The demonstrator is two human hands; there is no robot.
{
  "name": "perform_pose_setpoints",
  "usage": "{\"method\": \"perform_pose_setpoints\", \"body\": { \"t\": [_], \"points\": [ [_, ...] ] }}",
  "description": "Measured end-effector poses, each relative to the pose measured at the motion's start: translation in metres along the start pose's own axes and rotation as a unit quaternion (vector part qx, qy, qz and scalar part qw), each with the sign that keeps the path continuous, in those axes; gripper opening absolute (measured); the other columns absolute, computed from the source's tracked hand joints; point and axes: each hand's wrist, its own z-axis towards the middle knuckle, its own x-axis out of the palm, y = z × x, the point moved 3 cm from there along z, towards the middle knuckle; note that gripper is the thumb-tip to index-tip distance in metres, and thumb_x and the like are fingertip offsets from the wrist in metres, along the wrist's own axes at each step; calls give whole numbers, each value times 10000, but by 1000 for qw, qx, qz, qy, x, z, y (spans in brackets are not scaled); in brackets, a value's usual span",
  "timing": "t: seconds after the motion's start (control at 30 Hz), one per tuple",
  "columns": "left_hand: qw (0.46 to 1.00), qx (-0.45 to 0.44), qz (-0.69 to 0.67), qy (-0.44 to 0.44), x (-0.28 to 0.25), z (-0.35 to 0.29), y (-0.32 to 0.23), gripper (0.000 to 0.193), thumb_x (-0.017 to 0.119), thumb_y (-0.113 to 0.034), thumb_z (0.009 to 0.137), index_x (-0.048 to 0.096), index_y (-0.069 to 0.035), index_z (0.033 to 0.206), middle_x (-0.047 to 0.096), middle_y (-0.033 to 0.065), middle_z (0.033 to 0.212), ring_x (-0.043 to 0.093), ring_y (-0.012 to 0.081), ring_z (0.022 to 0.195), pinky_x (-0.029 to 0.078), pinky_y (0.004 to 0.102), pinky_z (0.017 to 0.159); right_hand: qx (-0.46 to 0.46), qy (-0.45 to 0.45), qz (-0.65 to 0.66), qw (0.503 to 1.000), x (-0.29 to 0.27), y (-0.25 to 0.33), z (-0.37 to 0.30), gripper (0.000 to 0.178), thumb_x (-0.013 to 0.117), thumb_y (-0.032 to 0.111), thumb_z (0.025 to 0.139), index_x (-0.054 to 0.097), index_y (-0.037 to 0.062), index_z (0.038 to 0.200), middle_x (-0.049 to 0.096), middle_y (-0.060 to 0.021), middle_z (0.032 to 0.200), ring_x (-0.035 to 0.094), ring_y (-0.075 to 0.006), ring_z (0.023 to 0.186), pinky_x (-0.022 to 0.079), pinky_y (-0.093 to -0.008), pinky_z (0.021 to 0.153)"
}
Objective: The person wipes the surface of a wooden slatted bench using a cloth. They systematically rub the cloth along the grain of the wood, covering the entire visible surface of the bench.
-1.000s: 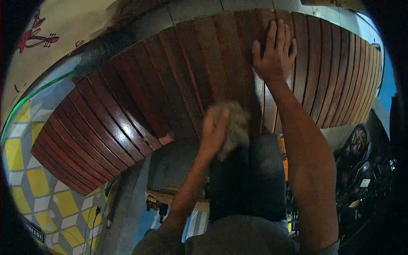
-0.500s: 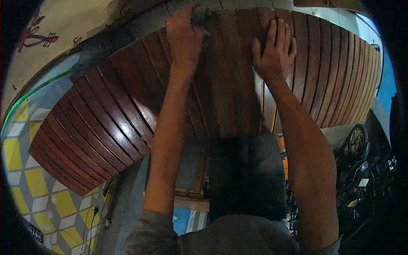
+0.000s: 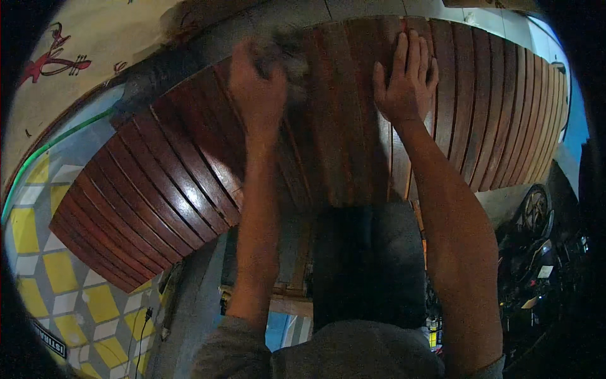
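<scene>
A long panel of dark reddish-brown wooden slats (image 3: 170,177) stretches in front of me from left to right, its slats paler at the far right. My left hand (image 3: 257,91) is closed, fingers curled, over the panel's far part left of the middle. At its fingers is a dark grey bundle (image 3: 290,60), smeared by motion; its kind cannot be made out. My right hand (image 3: 407,85) lies flat on the slats near the far edge, fingers stretched, holding nothing.
A green hose (image 3: 57,148) runs at the left beside the panel. Below it is a yellow, white and grey patterned surface (image 3: 60,271) with a black plug and cord (image 3: 148,314). At the right stand a dark wheel (image 3: 535,211) and dark machine parts.
My left hand has moved toward me and a little left, with the blurred grey bundle at its fingers. The right hand has stayed on nearly the same spot.
</scene>
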Motion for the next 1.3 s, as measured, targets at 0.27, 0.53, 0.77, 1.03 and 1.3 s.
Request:
{"method": "perform_pose_setpoints", "body": {
  "t": [0.27,0.53,0.77,1.03,1.3],
  "points": [
    [990,111,82,14,40,4,0,568,734,-72,762,514,2,1280,626,220,1121,605,426,1037,439,481,970,-5,-14,-13,1000,-2,-3,1,690,411,489,973,254,109,1528,254,-120,1581,236,-278,1465,190,-556,1157],
    [969,54,207,-123,24,89,93,553,705,-158,790,452,77,1222,615,252,1034,615,440,996,480,496,893,-9,-8,18,1000,-1,3,3,689,351,507,991,220,110,1539,237,-130,1586,199,-294,1476,142,-551,1164],
    [998,23,40,-30,-24,95,49,643,759,-295,802,506,58,1277,615,248,1184,618,381,1078,487,447,928,-5,-24,-14,1000,-3,-10,-2,674,412,473,976,271,102,1521,275,-128,1570,282,-294,1445,208,-558,1144],
    [974,162,56,148,29,41,25,565,774,-79,690,605,-137,1226,668,158,1119,634,325,1060,502,456,867,0,-2,12,1000,-3,-6,2,674,335,499,1003,216,110,1540,215,-127,1596,176,-289,1484,128,-547,1171],
    [984,93,10,153,56,58,40,487,674,-113,752,587,-72,1230,677,181,1081,661,376,980,527,447,844,-3,-11,-18,1000,-4,-6,2,683,416,489,972,288,98,1518,299,-132,1560,283,-287,1445,200,-558,1149]
  ]
}}
